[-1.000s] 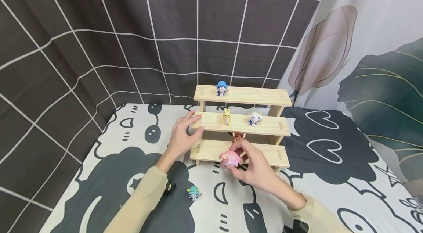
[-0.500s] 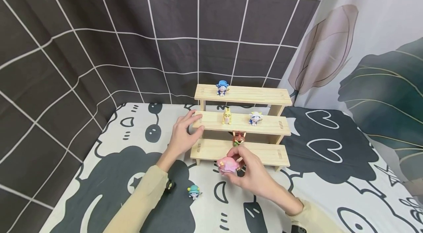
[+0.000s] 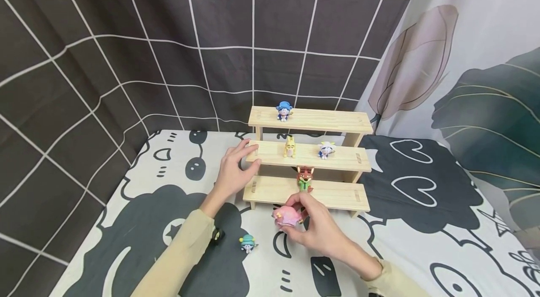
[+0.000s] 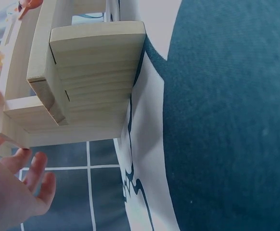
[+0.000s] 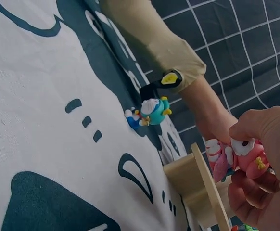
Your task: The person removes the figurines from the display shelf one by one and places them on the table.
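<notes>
My right hand [image 3: 302,216] pinches a pink figurine [image 3: 286,216] just above the cloth, in front of the bottom tier of a three-tier wooden shelf [image 3: 337,194]. The right wrist view shows the pink figurine [image 5: 246,155] between my fingertips [image 5: 267,139], close to the shelf's edge [image 5: 197,185]. My left hand [image 3: 237,166] rests with straight fingers against the left end of the middle tier; its fingers [image 4: 31,173] lie beside the shelf's side panel [image 4: 92,77]. A red fox figurine [image 3: 304,178] stands on the bottom tier.
A blue-hatted figurine [image 3: 283,112] stands on the top tier; a yellow one [image 3: 289,147] and a white one [image 3: 326,150] stand on the middle tier. A teal figurine [image 3: 247,243] and a black one [image 3: 217,236] lie on the printed tablecloth [image 3: 422,241] by my left sleeve.
My right hand has drawn the pink figurine down and slightly left, away from the bottom tier, so the red fox figurine now shows fully. The left hand has stayed put.
</notes>
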Action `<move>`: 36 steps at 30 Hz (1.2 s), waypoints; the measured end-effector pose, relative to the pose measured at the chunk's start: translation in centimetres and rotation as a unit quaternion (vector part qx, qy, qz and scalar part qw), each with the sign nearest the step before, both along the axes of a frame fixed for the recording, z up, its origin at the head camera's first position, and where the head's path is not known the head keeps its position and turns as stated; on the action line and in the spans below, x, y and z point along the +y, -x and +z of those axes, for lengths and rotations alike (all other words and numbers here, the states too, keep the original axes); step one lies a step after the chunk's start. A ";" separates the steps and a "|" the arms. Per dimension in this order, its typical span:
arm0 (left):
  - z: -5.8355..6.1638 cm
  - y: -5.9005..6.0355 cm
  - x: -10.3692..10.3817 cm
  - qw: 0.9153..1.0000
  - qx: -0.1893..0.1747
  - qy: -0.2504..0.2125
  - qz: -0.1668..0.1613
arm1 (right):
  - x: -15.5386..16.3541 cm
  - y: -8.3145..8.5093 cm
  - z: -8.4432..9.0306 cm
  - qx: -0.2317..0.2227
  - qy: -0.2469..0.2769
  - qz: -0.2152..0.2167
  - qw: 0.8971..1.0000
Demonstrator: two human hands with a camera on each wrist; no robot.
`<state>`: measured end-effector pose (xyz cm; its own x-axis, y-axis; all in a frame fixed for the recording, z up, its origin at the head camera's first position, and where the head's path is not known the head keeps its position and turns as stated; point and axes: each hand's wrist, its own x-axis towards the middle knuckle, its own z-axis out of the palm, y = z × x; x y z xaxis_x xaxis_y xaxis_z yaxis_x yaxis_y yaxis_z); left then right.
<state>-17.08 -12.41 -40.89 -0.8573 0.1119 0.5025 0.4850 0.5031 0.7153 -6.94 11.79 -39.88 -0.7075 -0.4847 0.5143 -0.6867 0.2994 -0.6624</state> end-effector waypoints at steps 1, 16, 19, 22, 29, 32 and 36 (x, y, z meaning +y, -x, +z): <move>0.0 0.0 0.0 1.000 -0.001 0.000 0.000 | 0.0 -0.1 -0.1 -0.001 0.001 0.000 1.000; 0.0 0.0 0.0 1.000 0.002 0.002 0.001 | -0.6 -0.9 -1.2 -0.030 0.001 0.003 1.000; 0.0 -0.1 -0.1 1.000 0.004 0.002 0.003 | -0.7 -1.1 -1.4 -0.039 -0.001 0.006 0.999; 0.1 -0.1 -0.1 1.000 0.000 0.001 0.003 | -0.8 -1.2 -1.5 -0.044 0.000 0.009 0.999; 0.0 -0.1 0.0 1.000 -0.005 0.000 0.002 | -1.0 -1.6 -2.0 -0.040 0.004 0.009 0.999; -0.1 0.0 0.0 1.000 -0.004 -0.001 0.001 | -1.0 -1.7 -2.3 -0.038 0.005 0.008 0.999; -0.2 0.1 0.0 1.000 -0.003 -0.001 -0.001 | -1.1 -1.9 -2.8 -0.030 0.002 0.005 1.000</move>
